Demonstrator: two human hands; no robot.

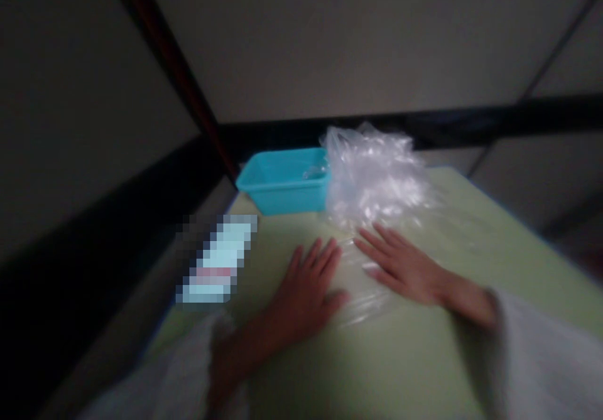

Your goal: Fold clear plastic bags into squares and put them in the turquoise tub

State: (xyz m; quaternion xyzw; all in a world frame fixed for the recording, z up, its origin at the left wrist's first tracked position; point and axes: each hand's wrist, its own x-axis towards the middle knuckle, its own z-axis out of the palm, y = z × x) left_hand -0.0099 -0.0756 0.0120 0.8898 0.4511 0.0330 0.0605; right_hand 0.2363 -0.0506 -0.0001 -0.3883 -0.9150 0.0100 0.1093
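left hand (308, 294), right hand (409, 270), palms down, angled inward, fingers (330, 257) straight and spread, at flat clear plastic (360, 291)

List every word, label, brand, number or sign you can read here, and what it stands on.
No text can be read.
Pixelated light-blue patch at the left: blocked out, so any writing there is unreadable.
Turquoise tub, crumpled clear plastic and flat clear plastic: no lettering visible, though blur could hide small print.
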